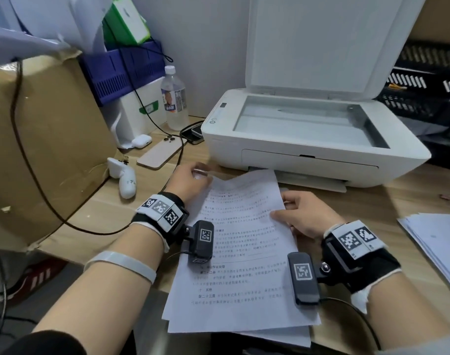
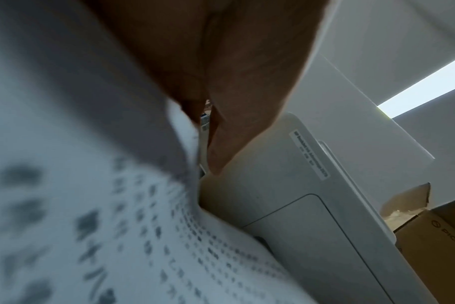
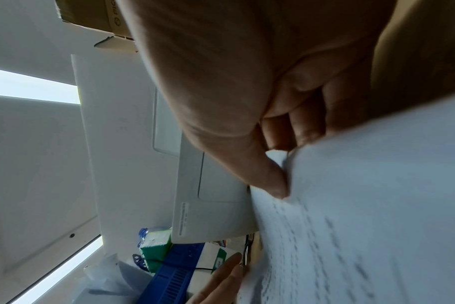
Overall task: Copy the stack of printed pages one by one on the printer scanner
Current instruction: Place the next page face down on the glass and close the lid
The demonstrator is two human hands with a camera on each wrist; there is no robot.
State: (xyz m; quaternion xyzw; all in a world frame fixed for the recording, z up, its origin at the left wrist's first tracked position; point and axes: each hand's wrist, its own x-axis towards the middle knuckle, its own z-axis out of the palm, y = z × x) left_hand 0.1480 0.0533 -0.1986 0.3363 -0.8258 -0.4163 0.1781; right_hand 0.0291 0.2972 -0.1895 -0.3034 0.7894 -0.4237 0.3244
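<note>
The white printer [image 1: 308,149] stands at the back of the desk with its lid [image 1: 321,42] raised and the scanner glass [image 1: 303,119] bare. In front of it lies the stack of printed pages [image 1: 270,336]. The top page [image 1: 239,252] is lifted off the stack at its far end. My left hand [image 1: 200,175] pinches its far left corner, close to the printer's front. My right hand [image 1: 282,208] holds its right edge, thumb on top and fingers underneath. The right wrist view shows that thumb [image 3: 268,174] pressing on the page [image 3: 377,205]. In the left wrist view, fingers [image 2: 221,82] close on the page [image 2: 117,226].
A big cardboard box [image 1: 39,149] fills the left side. A phone [image 1: 160,155], a white controller [image 1: 124,178], an earbud case [image 1: 141,140] and a water bottle [image 1: 174,98] lie left of the printer. Another pile of paper [image 1: 436,247] sits at the right; a black crate [image 1: 428,85] stands behind.
</note>
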